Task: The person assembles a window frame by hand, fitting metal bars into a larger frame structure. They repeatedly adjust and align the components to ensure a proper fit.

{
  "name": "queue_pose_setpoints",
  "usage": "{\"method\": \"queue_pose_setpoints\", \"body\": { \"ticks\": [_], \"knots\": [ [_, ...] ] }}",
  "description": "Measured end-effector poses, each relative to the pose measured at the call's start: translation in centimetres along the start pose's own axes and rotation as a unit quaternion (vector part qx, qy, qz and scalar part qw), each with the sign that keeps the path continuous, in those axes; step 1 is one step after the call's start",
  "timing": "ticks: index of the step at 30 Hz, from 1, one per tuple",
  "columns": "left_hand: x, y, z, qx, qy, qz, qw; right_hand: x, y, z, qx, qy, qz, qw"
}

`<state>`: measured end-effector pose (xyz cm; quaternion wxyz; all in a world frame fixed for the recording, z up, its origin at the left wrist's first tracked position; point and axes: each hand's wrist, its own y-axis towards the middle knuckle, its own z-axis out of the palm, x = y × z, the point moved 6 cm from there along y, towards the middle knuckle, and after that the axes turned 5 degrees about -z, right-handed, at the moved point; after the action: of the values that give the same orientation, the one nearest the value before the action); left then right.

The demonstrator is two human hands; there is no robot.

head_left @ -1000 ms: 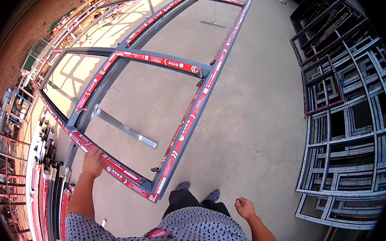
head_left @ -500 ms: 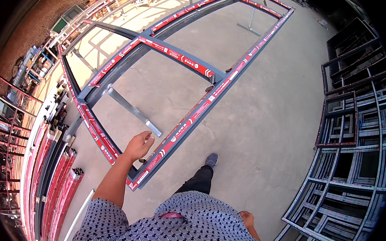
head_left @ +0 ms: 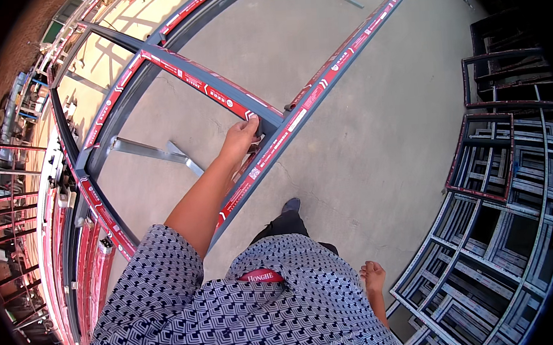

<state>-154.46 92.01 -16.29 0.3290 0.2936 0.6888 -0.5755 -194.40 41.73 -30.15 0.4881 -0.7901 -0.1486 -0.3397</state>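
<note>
- The patterned shirt of the person fills the lower middle
- Beside it, the right hand hangs low over the floor, well apart from the frame, its fingers loosely curled; whether anything is inside cannot be told
- Just ahead of the shirt, one dark shoe shows on the floor
- The left hand reaches forward, fingers close together against the end of the crossbar, near its joint with the long side bar; whether it grips or only touches cannot be told
- The large grey frame, faced with red film, spreads out before the person
- A metal stand shows through the frame's near section
- Red-faced profiles lie stacked at left; white-edged frames are piled at right
- A brick wall rises at far left
</note>
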Motion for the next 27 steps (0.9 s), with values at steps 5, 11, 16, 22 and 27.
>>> {"method": "queue_pose_setpoints", "body": {
  "ticks": [5,11,16,22,27],
  "knots": [
    [-1.3,1.4,2.3,-0.053,-0.056,-0.027,0.997,5.6,4.8,1.4,0.050,0.011,-0.007,0.999],
    [-0.7,1.5,2.0,-0.078,-0.090,-0.071,0.990,4.2,16.0,-1.2,0.140,-0.135,-0.122,0.973],
    [-1.6,0.2,2.2,-0.160,-0.059,-0.078,0.982,12.8,26.0,-4.7,0.158,-0.206,-0.108,0.960],
    [-2.2,0.5,2.3,-0.190,0.012,-0.107,0.976,29.3,35.2,-6.7,0.183,-0.126,-0.002,0.975],
    [-3.8,-0.7,3.5,-0.183,0.002,-0.153,0.971,41.4,40.0,-3.7,0.148,-0.130,-0.085,0.977]
  ]
}}
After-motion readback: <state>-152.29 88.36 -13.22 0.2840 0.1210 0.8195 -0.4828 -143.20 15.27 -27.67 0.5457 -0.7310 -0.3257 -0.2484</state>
